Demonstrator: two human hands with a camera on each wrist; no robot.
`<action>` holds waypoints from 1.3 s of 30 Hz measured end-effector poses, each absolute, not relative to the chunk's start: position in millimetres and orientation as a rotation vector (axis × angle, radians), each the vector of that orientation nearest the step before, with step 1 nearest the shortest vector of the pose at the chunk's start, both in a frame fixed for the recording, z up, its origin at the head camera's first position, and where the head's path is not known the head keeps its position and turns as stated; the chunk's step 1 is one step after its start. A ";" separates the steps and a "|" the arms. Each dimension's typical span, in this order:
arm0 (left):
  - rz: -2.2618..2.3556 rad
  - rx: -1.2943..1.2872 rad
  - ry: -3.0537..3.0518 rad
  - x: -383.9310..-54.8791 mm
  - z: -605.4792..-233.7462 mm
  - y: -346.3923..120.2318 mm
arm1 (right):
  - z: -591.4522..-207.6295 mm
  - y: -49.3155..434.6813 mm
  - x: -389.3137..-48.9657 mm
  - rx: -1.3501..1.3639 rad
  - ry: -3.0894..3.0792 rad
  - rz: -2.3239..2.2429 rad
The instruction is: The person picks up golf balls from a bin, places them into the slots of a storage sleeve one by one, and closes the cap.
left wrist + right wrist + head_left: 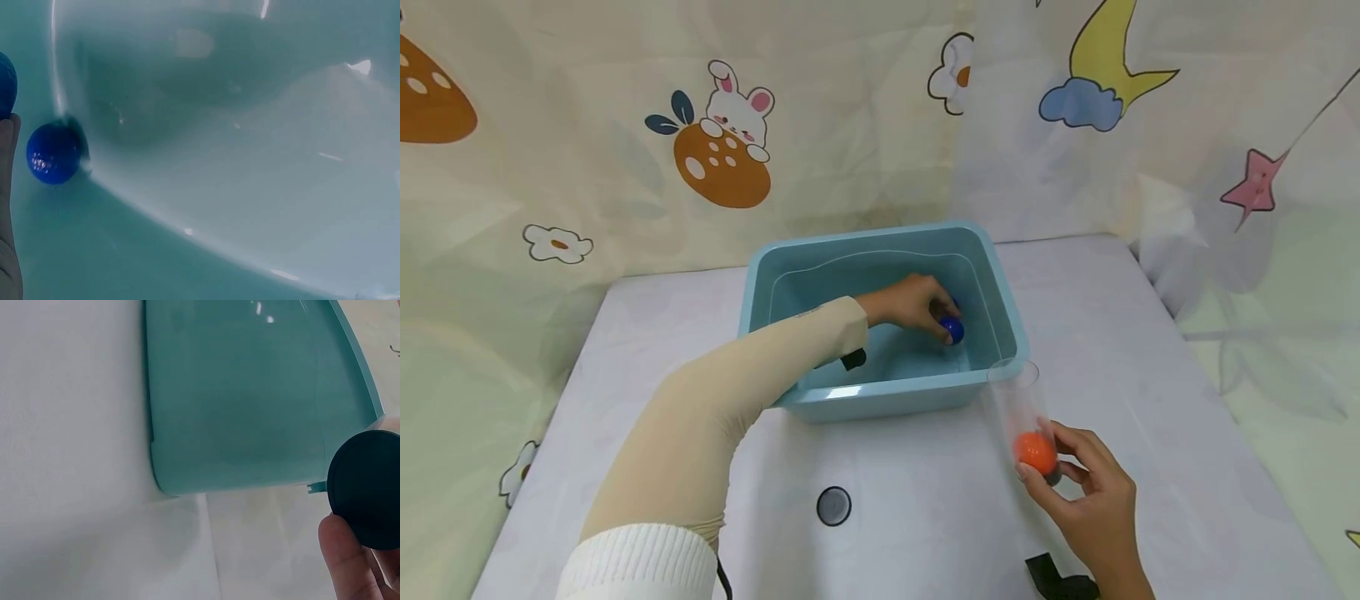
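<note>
Left hand (914, 302) pinched a blue ball (952, 331) inside the tub (880, 402), right hand (1092, 493) gripped the clear tube (1018, 398) low, and keeping its mouth up looked wise!

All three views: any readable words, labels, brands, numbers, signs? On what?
No readable text in any view.
Blue bin, clear tube, round cap: none visible.
Backdrop: cartoon prints, no lettering seen.
Beige sleeve: faint marks near the cuff, too small to read.

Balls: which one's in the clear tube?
The orange ball, inside the clear tube that the right hand holds. The two blue balls are in the bin, one pinched by the left hand.
</note>
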State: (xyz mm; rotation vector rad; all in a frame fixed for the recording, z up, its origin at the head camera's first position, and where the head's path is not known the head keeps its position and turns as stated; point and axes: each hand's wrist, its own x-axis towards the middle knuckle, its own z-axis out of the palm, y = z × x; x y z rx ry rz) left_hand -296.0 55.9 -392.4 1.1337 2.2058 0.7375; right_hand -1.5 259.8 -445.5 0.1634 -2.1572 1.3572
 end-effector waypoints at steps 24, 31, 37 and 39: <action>0.942 1.108 2.198 -274.1 -340.0 38.8 | -437.0 262.9 -0.9 0.131 -2.189 1.312; 0.964 1.145 2.193 -266.9 -320.4 38.1 | -438.7 262.2 -2.3 0.177 -2.147 1.341; 1.014 1.151 2.178 -257.6 -305.7 35.1 | -437.9 260.5 -0.5 0.166 -2.163 1.326; 1.026 1.159 2.180 -253.6 -300.5 33.8 | -437.4 259.9 0.1 0.161 -2.168 1.323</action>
